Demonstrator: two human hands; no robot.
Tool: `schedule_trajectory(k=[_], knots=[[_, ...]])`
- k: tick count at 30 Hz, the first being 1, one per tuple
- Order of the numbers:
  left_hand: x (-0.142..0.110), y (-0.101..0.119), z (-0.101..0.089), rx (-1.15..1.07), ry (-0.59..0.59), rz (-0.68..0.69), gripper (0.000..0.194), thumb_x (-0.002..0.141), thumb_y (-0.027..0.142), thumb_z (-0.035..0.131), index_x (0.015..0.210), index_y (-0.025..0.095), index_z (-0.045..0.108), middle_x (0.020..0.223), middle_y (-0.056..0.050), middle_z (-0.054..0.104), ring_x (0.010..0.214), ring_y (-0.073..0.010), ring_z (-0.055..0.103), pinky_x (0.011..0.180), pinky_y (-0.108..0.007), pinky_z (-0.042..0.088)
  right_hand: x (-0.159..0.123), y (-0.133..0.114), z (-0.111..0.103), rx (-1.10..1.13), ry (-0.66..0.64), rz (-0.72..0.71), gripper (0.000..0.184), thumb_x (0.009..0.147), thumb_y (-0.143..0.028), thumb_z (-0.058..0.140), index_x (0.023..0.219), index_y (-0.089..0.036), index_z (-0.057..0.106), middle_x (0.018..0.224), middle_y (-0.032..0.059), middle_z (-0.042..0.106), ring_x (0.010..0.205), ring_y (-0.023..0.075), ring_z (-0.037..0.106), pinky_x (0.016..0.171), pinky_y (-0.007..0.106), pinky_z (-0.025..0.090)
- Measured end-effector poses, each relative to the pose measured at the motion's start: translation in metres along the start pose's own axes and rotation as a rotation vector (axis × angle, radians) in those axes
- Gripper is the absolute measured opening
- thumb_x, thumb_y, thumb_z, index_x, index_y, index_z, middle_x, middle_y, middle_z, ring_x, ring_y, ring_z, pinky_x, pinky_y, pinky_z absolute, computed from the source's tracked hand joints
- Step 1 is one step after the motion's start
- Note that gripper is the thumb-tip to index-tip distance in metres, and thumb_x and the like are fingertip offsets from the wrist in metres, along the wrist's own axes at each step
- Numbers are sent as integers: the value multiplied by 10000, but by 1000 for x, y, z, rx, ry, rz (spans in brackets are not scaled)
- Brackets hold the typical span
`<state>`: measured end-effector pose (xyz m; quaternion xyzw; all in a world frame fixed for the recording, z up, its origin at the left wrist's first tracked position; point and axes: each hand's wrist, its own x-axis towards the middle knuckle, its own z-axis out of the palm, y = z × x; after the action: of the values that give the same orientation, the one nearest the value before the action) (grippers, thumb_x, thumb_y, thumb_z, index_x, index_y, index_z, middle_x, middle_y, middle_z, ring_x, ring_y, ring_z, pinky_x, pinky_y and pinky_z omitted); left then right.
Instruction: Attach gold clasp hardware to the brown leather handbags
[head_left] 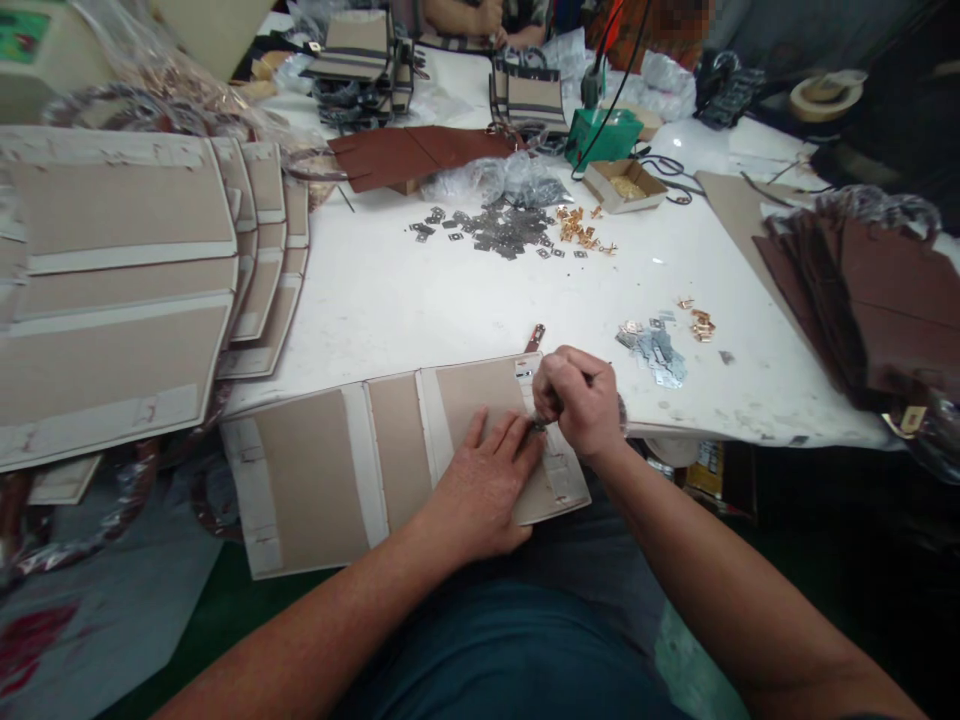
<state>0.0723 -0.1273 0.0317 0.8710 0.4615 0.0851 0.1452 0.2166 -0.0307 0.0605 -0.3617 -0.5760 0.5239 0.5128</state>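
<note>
A long beige bag panel (397,430) with pale taped strips lies at the table's front edge, its inner side up. My left hand (487,480) rests flat on the panel's right part, fingers stretched out. Just beyond those fingertips, my right hand (581,400) is closed in a fist over the panel's right end. A small dark tip shows below the fist, but what it holds is mostly hidden. Close to the right hand, a small metal plate (527,368) sits on the panel, and a brown strap tab (535,338) with metal fittings sticks out past the far edge.
Stacked bag panels (127,210) rise on the left. Dark metal plates (510,230), gold fittings (581,228) and silvery plates (656,352) lie on the white table (375,290). Brown bags (877,290) lie at right. Farther back are a small box (625,187) and another person's arms (469,18).
</note>
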Motion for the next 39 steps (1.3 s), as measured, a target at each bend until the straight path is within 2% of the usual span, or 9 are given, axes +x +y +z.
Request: schedule_trajectory(k=[3,8,12,16,19,23,28,32,39], knots=[[-3,1,4,-2,20,-15,1044,660,476,792,1551,174,339,1658,-204,296,1558,-388,209,1287,-595,51,7,-12,9,-177,-163,22,487,946,-474,659,567,-213,498,493,-44,469,448,92,407,436,262,317],[-10,1,15,-26,85,-60,1060,632,461,820,1547,211,346,1692,-198,206,1581,-391,128,1284,-586,69,14,-32,22,-181,-255,42,493,964,-467,628,559,-221,492,456,-52,449,416,96,389,426,272,311],[-13,1,16,-57,123,-83,1012,615,442,826,1509,231,400,1682,-174,240,1578,-396,130,1286,-585,70,10,-29,29,-300,-366,-7,521,967,-476,617,541,-211,475,483,-46,444,469,97,402,475,275,316],[-13,0,14,-49,99,-88,1025,618,467,816,1516,228,385,1681,-180,234,1576,-400,122,1280,-589,48,10,-21,21,-411,-431,-9,536,976,-491,596,545,-200,467,502,-48,430,499,94,389,500,273,306],[-13,0,13,-43,51,-85,1048,640,504,801,1538,210,348,1686,-201,207,1577,-403,110,1272,-584,8,12,-28,14,-418,-426,19,536,973,-499,610,550,-201,471,501,-47,427,497,95,377,499,273,300],[-12,0,11,-59,42,-82,1040,663,489,791,1548,203,326,1687,-192,203,1576,-412,94,1263,-586,-18,8,-41,21,-278,-378,-24,541,989,-522,589,563,-211,467,509,-37,447,492,102,397,502,275,319],[-13,-1,8,-114,63,-83,1014,647,443,792,1530,202,355,1699,-162,187,1577,-417,59,1273,-574,-5,9,-39,27,-399,-507,-69,553,959,-506,624,534,-204,439,502,-53,395,490,87,351,493,267,286],[-12,-1,9,-70,36,-82,1040,656,487,793,1545,211,330,1691,-187,194,1580,-398,87,1265,-583,-10,10,-40,18,-326,-385,-86,533,989,-478,603,552,-203,472,515,-44,410,502,97,383,508,277,305],[-12,0,7,-44,10,-90,1043,670,509,784,1557,209,325,1695,-184,203,1579,-397,109,1271,-576,7,1,-29,6,-199,-267,-69,499,975,-462,626,568,-215,478,509,-40,448,467,104,405,472,275,331]])
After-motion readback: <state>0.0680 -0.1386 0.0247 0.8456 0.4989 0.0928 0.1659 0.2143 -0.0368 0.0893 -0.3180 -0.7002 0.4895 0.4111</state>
